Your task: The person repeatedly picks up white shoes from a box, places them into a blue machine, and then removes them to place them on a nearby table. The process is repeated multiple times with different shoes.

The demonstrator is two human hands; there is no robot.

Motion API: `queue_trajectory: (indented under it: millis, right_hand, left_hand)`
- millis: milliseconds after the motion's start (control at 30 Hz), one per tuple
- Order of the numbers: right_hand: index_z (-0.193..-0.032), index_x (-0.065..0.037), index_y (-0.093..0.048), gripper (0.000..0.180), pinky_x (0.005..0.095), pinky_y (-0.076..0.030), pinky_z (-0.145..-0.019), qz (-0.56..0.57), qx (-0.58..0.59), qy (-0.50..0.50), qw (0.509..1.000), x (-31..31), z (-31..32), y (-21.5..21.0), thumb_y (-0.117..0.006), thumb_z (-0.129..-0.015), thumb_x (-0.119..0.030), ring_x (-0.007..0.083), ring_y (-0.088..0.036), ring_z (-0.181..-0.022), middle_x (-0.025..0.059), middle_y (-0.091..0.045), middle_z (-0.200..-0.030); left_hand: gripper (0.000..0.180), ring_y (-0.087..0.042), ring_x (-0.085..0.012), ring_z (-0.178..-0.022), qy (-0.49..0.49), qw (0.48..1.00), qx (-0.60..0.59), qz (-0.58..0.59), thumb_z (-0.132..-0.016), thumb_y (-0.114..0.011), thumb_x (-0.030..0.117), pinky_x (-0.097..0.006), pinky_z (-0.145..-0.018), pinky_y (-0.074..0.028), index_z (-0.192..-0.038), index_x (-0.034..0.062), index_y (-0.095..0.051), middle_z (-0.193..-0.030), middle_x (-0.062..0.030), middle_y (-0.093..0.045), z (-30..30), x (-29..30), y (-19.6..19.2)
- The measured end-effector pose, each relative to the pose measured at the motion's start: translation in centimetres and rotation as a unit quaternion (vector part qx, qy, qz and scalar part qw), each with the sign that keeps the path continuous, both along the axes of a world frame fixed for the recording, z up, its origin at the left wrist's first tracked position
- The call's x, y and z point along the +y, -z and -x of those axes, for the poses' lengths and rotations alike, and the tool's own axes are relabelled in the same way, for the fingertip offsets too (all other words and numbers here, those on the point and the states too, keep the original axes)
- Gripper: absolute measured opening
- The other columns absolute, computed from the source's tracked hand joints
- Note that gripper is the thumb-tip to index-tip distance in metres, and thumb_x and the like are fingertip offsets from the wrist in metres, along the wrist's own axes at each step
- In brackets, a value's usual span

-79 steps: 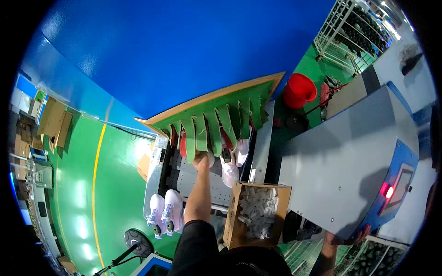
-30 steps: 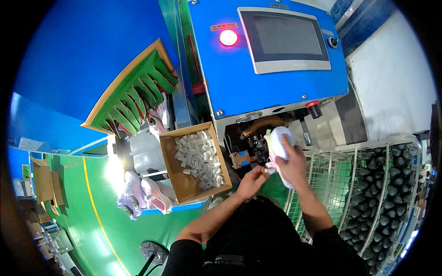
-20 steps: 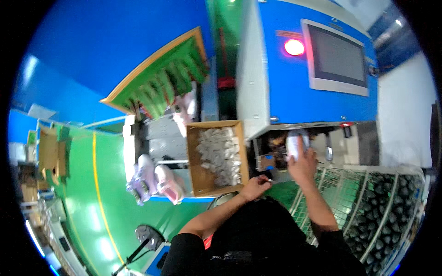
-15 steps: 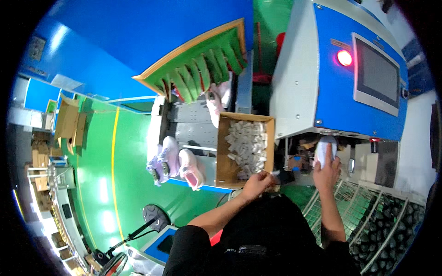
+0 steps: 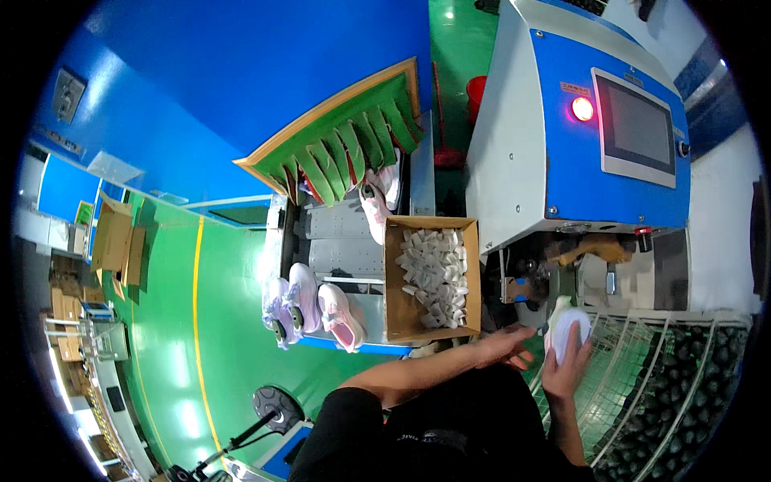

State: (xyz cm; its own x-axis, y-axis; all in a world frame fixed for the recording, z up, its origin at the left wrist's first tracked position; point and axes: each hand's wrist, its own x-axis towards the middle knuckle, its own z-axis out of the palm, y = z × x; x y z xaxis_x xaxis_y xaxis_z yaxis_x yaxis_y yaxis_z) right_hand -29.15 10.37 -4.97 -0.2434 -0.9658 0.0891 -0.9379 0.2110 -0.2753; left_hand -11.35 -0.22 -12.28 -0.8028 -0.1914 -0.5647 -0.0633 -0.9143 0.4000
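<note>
My right hand grips a pale lavender-white shoe, fingers spread over its smooth light underside. It is held below and in front of the blue-and-white machine, near a greenish upright part of it. My left hand, slightly blurred, reaches toward the shoe from the left with its fingers apart; I make out nothing in it. To the left of that hand stands a cardboard box full of small white pieces.
Several pale shoes stand on the conveyor left of the box, with more under the green strip curtain. A wire rack with dark rounded items is at lower right. A red lamp glows beside the machine's screen.
My right hand has drawn the shoe out from under the machine toward me. My left hand has moved right from the box's corner toward the shoe; the small white piece at its fingertips no longer shows.
</note>
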Motion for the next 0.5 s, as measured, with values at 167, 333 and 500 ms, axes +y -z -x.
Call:
queue_trajectory:
  millis: [167, 333, 500]
  right_hand:
    - [-0.156, -0.008, -0.036, 0.085, 0.0446, -0.051, -0.098, -0.139, -0.278, -0.048, 0.949, 3.4, 0.6, -3.1, -0.079, -0.086, -0.027, 0.0392, -0.062, -0.115, 0.0255, -0.060, -0.128]
    - [-0.148, -0.001, -0.045, 0.059, 0.0418, -0.056, -0.096, -0.007, -0.793, 0.185, 0.580, -4.4, 2.6, 2.2, -0.068, -0.097, -0.022, 0.0269, -0.070, -0.105, 0.0165, -0.064, -0.131]
    - [-0.147, -0.018, -0.054, 0.059, 0.0356, -0.042, -0.108, 0.127, -0.694, 0.162, 0.690, -3.1, 2.0, 12.7, -0.068, -0.092, -0.007, 0.0212, -0.054, -0.127, 0.0099, -0.059, -0.140]
  left_hand:
    - [0.070, -0.068, -0.0204, -0.105, 0.155, 0.962, 0.196, -0.111, -0.103, -0.041, 0.064, -0.039, -0.101, -0.050, -0.142, 0.0065, -0.051, -0.123, -0.0170, -0.067, 0.6, 2.3, 4.7]
    - [0.059, -0.059, -0.0198, -0.115, 0.138, 0.983, 0.000, 0.125, -0.099, -0.057, 0.051, -0.037, -0.097, -0.048, -0.141, 0.0104, -0.056, -0.125, -0.0074, -0.065, -3.6, 4.2, 5.2]
    - [0.052, -0.064, -0.0222, -0.110, 0.094, 0.986, -0.127, 0.046, -0.099, -0.063, 0.038, -0.034, -0.095, -0.051, -0.132, -0.0011, -0.060, -0.121, -0.0090, -0.068, -5.5, 3.0, 3.9]
